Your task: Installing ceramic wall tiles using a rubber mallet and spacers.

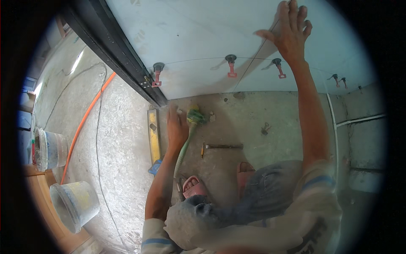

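- Right hand (290, 40): fingers spread wide, flat on pale wall panel (190, 34), nothing gripped.
- Left hand (177, 130): fingers extended, no visible grasp, beside green-headed tool (195, 116); contact unclear.
- Red clips (231, 70) along panel seam.
- Yellow level (154, 143) on floor (122, 135).

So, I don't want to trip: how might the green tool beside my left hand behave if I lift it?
The green tool probably feels heavier at its bulky head. Its long tail curves along the floor, so it likely flexes and may drag behind.
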Available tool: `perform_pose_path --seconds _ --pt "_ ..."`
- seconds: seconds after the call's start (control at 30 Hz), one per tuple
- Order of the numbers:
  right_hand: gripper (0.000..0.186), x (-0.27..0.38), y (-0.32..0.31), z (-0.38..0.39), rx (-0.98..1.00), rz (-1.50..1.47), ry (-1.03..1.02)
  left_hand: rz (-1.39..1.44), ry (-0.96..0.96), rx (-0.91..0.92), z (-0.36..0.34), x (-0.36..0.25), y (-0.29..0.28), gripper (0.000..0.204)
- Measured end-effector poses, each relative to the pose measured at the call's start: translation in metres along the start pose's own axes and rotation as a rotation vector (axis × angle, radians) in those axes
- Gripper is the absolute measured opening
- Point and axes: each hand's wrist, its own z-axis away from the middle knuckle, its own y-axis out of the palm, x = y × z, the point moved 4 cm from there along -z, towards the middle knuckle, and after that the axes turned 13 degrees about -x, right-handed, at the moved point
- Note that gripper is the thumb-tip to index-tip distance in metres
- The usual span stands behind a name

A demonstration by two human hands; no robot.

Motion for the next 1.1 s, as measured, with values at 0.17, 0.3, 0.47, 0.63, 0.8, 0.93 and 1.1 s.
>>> perform_pose_path --seconds 0.17,0.3,0.47,0.63,0.8,0.93,1.1 --pt "0.111 0.002 0.001 0.033 0.422 0.909 -0.348 0.527 -0.598 -0.191 -0.081 -0.025 0.063 0.064" --pt "0.111 0.004 0.000 0.047 0.422 0.814 -0.258 0.176 -0.493 -0.344 -0.118 -0.065 0.077 0.066" --pt "0.117 -0.002 0.004 0.066 0.551 0.855 -0.122 0.700 -0.987 -0.651 -0.149 -0.078 0.088 0.021" --pt "0.119 -0.005 0.005 0.073 0.533 0.839 -0.064 0.569 -0.874 -0.492 -0.150 -0.050 0.089 0.015" --pt "0.113 -0.008 -0.002 0.062 0.679 0.846 -0.018 0.252 -0.430 -0.602 -0.151 -0.060 0.076 0.016" --pt "0.114 0.000 -0.011 0.020 0.514 0.808 -0.056 0.624 -0.769 -0.520 -0.145 -0.074 0.069 0.027" --pt "0.119 0.012 -0.013 -0.034 0.347 0.814 -0.053 0.430 -0.769 -0.392 -0.137 -0.093 0.062 0.053"
